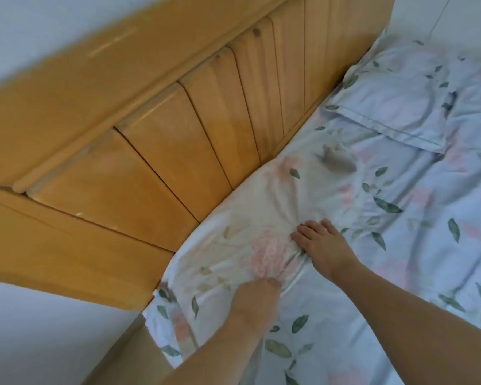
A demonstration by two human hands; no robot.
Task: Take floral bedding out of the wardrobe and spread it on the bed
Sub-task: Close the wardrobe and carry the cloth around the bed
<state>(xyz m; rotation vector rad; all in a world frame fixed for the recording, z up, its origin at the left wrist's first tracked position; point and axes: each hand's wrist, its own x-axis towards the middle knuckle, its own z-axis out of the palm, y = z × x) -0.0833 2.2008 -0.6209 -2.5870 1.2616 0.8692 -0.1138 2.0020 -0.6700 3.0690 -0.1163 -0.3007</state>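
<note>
Standing along the left side, the wooden headboard (pixel 156 129) is running diagonally across the view, its vertical slats meeting the mattress edge, with a white wall (pixel 34 329) showing beside and below it. Lying at the foot of the headboard, the near pillow (pixel 250 218) in a floral case is pressing against the slats, and its fabric is bunching into creases toward its lower edge. Reaching in from the bottom, the left hand (pixel 254 298) is resting on the pillow's near edge with its fingers curled down into the cloth; the hand is blurred, so whether it is pinching the fabric cannot be told. Sitting just beside it, the right hand (pixel 321 245) is pressing on the gathered cloth with its fingers laid close together and fairly straight, fingertips pointing at the pillow. Covering the mattress under both forearms, the floral sheet (pixel 400 218) is lying spread out with leaf and pink flower prints and many wrinkles. Lying at the upper right, a second pillow (pixel 395 101) in matching cloth is resting against the headboard.
</note>
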